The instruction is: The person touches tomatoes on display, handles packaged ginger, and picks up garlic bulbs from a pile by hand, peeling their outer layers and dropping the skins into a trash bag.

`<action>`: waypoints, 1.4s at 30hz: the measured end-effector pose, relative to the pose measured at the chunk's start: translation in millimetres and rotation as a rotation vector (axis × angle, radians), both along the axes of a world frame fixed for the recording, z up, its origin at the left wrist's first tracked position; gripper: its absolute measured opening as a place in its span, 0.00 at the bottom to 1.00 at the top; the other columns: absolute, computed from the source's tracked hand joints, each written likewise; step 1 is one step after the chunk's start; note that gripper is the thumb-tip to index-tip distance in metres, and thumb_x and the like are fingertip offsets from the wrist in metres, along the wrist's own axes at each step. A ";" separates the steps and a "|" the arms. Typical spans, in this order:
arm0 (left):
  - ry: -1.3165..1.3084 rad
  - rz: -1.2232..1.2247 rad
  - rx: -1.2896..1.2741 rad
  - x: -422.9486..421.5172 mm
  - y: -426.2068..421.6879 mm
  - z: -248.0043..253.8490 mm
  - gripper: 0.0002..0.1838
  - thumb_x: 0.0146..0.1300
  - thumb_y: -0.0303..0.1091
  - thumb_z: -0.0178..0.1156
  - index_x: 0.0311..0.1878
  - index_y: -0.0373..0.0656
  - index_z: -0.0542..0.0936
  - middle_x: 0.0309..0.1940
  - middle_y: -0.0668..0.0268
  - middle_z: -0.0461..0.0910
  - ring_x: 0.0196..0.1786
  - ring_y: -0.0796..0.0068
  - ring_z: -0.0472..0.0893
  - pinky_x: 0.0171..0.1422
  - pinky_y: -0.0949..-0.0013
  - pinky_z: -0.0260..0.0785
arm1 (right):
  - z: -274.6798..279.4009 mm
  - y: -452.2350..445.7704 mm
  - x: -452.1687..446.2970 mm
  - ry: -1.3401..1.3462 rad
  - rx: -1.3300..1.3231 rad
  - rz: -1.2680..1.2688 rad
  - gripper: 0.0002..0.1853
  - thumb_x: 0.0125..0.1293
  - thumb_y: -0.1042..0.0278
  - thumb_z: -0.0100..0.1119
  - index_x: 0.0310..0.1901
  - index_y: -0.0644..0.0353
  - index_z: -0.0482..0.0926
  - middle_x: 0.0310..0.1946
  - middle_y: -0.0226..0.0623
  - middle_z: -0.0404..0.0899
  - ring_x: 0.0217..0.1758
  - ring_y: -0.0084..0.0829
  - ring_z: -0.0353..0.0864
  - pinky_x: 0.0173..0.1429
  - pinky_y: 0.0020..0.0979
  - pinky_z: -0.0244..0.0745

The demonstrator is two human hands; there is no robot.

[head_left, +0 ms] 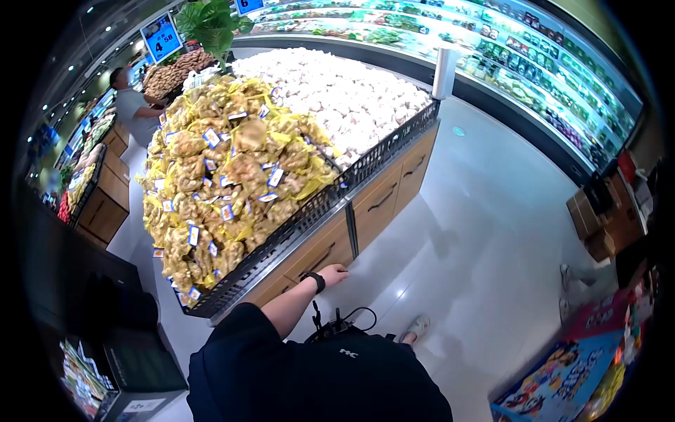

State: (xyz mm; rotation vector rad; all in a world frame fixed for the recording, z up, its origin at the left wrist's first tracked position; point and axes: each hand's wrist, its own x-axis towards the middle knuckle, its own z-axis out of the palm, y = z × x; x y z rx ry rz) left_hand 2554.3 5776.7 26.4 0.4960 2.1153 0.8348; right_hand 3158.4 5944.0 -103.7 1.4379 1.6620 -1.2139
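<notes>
My left hand hangs beside the wooden drawer front of the produce stand, with a black watch on its wrist. Its fingers are loosely bent and look empty. It seems apart from the drawer handle, though the gap is hard to judge. Above it, ginger in yellow net bags with small blue-and-white tags is heaped in the stand. White garlic bulbs fill the part beyond. A black plastic rail edges the heap. My right hand is out of sight.
Bright refrigerated shelves run along the back and right. Another person stands behind the ginger at left. Brown boxes and a colourful display carton stand at right. A dark box is at lower left. Shiny floor lies between.
</notes>
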 end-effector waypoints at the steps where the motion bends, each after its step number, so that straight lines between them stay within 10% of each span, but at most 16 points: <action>1: -0.038 0.047 0.042 -6.4 22.0 6.3 0.18 0.66 0.45 0.58 0.48 0.40 0.80 0.33 0.69 0.80 0.34 0.77 0.78 0.40 0.72 0.72 | -5.9 27.6 -10.2 -0.008 0.007 0.038 0.19 0.62 0.59 0.57 0.51 0.60 0.79 0.38 0.45 0.82 0.41 0.40 0.82 0.43 0.39 0.76; 9: -0.250 0.271 0.325 -41.4 212.4 74.5 0.19 0.69 0.41 0.57 0.57 0.38 0.77 0.46 0.67 0.80 0.47 0.78 0.78 0.49 0.73 0.72 | -76.7 369.8 -196.9 0.051 0.424 0.610 0.21 0.59 0.55 0.56 0.49 0.59 0.79 0.44 0.53 0.82 0.50 0.54 0.81 0.55 0.51 0.75; 11: -0.193 0.282 0.397 -53.6 237.7 105.2 0.19 0.70 0.40 0.57 0.57 0.38 0.77 0.48 0.66 0.80 0.48 0.78 0.77 0.52 0.72 0.71 | 62.0 433.3 -362.4 0.150 0.529 0.729 0.25 0.62 0.55 0.59 0.58 0.57 0.75 0.54 0.51 0.78 0.59 0.49 0.77 0.61 0.47 0.73; 14: -0.133 0.364 0.478 -68.2 250.5 118.7 0.17 0.71 0.37 0.56 0.58 0.38 0.76 0.51 0.65 0.79 0.51 0.77 0.77 0.57 0.71 0.70 | 124.3 506.0 -575.5 0.664 0.754 0.901 0.23 0.61 0.63 0.63 0.56 0.60 0.75 0.51 0.53 0.77 0.55 0.53 0.76 0.60 0.46 0.72; 23: -0.040 0.689 0.592 -180.3 246.2 145.3 0.14 0.72 0.35 0.55 0.54 0.39 0.77 0.45 0.69 0.79 0.49 0.81 0.76 0.57 0.72 0.69 | 368.4 340.3 -967.5 1.498 0.678 1.185 0.14 0.61 0.67 0.63 0.47 0.60 0.78 0.50 0.44 0.76 0.51 0.47 0.77 0.55 0.41 0.74; 34: 0.069 1.070 0.708 -261.4 272.7 189.9 0.12 0.73 0.32 0.52 0.54 0.38 0.77 0.48 0.69 0.79 0.50 0.81 0.75 0.57 0.73 0.67 | 376.9 163.7 -1206.4 1.463 0.739 1.447 0.34 0.62 0.54 0.64 0.66 0.55 0.64 0.67 0.64 0.58 0.57 0.56 0.77 0.57 0.46 0.77; 36: 0.068 1.198 0.726 -266.0 280.6 194.6 0.13 0.73 0.32 0.52 0.55 0.38 0.76 0.49 0.69 0.79 0.51 0.81 0.76 0.58 0.73 0.67 | 392.1 150.8 -1227.2 1.201 0.833 1.644 0.38 0.60 0.47 0.65 0.67 0.55 0.63 0.64 0.63 0.62 0.54 0.53 0.80 0.53 0.43 0.79; 42: 0.156 1.484 0.776 -291.4 305.5 205.4 0.11 0.71 0.30 0.55 0.53 0.38 0.77 0.47 0.69 0.79 0.48 0.83 0.76 0.56 0.76 0.68 | 346.7 151.0 -1267.4 1.550 0.787 1.793 0.27 0.61 0.47 0.64 0.55 0.54 0.70 0.47 0.47 0.72 0.42 0.45 0.82 0.40 0.39 0.80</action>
